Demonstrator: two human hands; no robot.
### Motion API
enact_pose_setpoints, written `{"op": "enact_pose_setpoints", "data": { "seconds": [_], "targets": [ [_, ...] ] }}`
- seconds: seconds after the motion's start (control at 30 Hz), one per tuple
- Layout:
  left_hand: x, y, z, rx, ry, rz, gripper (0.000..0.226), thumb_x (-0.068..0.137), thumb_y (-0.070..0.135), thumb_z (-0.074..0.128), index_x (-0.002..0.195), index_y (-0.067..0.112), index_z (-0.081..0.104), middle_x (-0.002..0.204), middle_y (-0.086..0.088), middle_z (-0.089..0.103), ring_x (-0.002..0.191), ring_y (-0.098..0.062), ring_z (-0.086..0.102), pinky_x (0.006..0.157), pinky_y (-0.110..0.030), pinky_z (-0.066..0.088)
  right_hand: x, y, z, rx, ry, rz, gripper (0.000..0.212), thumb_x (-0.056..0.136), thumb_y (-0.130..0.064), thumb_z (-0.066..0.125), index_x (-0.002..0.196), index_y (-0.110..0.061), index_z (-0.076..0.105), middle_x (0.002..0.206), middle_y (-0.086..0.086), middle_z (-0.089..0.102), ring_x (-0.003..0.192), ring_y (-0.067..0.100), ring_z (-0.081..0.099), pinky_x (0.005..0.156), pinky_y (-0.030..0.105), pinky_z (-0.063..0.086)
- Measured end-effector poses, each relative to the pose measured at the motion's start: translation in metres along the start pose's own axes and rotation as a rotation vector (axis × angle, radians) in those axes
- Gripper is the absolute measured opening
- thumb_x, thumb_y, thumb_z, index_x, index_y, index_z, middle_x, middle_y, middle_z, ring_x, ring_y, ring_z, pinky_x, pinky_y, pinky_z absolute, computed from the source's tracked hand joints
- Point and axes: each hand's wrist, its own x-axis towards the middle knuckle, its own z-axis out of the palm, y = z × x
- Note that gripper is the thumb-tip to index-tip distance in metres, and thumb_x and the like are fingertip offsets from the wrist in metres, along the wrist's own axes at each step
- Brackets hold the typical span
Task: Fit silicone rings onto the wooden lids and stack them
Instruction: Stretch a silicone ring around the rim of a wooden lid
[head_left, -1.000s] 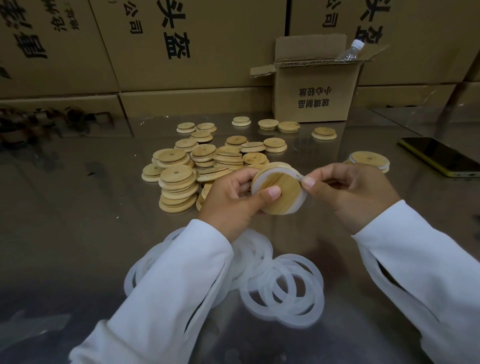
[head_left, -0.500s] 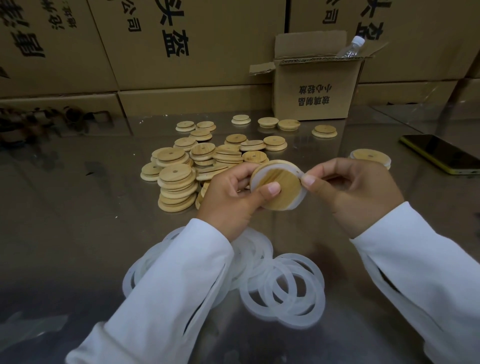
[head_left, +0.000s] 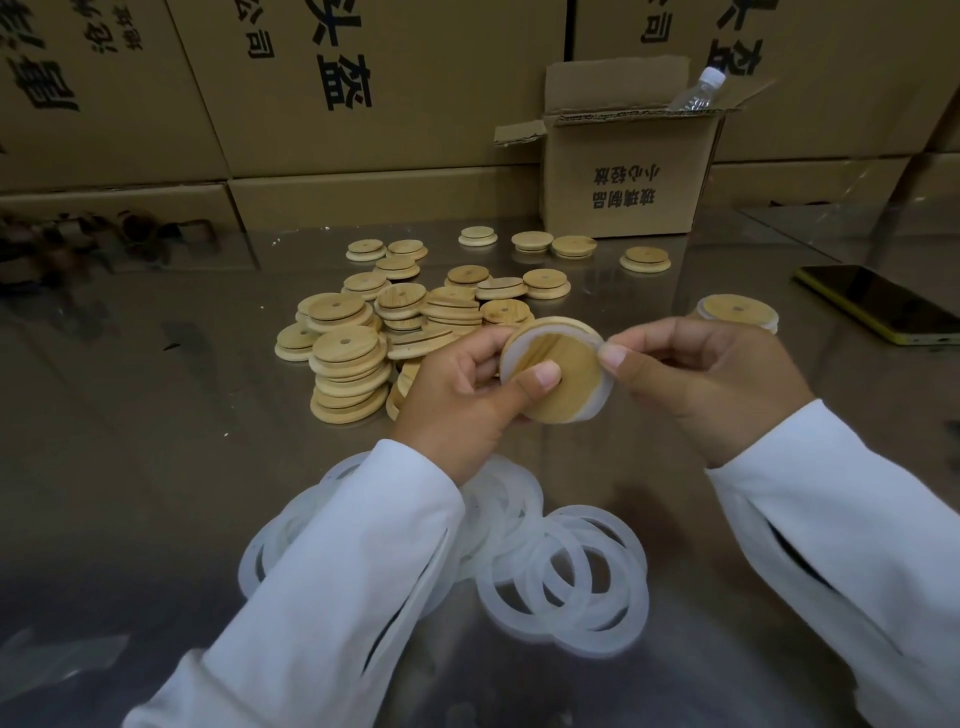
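My left hand (head_left: 467, 395) grips a round wooden lid (head_left: 566, 379), thumb pressed on its face, above the table's middle. A translucent white silicone ring (head_left: 605, 387) lies round the lid's rim. My right hand (head_left: 696, 379) pinches the ring at the lid's upper right edge. A heap of bare wooden lids (head_left: 395, 322) sits behind my left hand, some in small stacks. Loose silicone rings (head_left: 566, 571) lie piled near me, partly hidden under my left sleeve. A lid with a ring on it (head_left: 737, 310) rests on the table behind my right hand.
An open cardboard box (head_left: 623, 176) with a plastic bottle (head_left: 696, 93) in it stands at the back. Large cartons (head_left: 363, 83) wall off the far side. A phone with a yellow edge (head_left: 883, 304) lies at the right on the shiny table (head_left: 156, 415).
The lid has turned slightly in my hands and my right fingers have shifted along the ring's edge. Both hands stay at the same spot.
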Motion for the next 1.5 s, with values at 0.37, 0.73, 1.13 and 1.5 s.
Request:
{"op": "enact_pose_setpoints", "data": {
  "seconds": [0.37,0.73,1.13,1.5],
  "targets": [
    [-0.001,-0.003,0.004,-0.030,0.105,-0.011,0.028,0.059,0.033,0.071,0.085,0.022,0.066,0.083,0.000,0.072,0.084,-0.020,0.068,0.065,-0.028,0.055,-0.004,0.010,0.011,0.131,0.112,0.155,0.011,0.071,-0.020,0.074,0.065,-0.028,0.069,0.065,-0.012,0.069,0.070,0.004,0.065,0.073,0.022,0.053],
    [-0.001,-0.005,0.005,-0.081,0.103,-0.037,0.024,0.061,0.032,0.071,0.083,0.023,0.068,0.083,0.001,0.072,0.084,-0.018,0.067,0.066,-0.028,0.055,-0.002,0.004,0.006,0.154,0.021,0.340,0.004,0.075,-0.022,0.070,0.072,-0.021,0.070,0.091,0.005,0.071,0.101,0.024,0.062,0.099,0.045,0.044],
    [0.000,-0.002,0.005,-0.196,0.117,-0.076,0.035,0.062,0.025,0.066,0.094,0.013,0.065,0.084,-0.002,0.071,0.082,-0.017,0.068,0.065,-0.026,0.056,-0.001,0.002,0.005,0.229,-0.032,0.300,0.009,0.076,-0.013,0.068,0.071,-0.020,0.068,0.074,0.006,0.068,0.073,0.016,0.063,0.078,0.029,0.052],
    [0.000,-0.003,0.007,-0.205,0.148,-0.079,0.009,0.081,0.007,0.062,0.089,0.010,0.062,0.074,0.000,0.070,0.070,-0.011,0.067,0.060,-0.024,0.056,-0.001,0.003,0.012,0.229,-0.001,0.176,0.025,0.080,0.007,0.060,0.071,-0.016,0.056,0.063,0.002,0.060,0.060,0.013,0.058,0.068,0.023,0.049]
  ]
}}
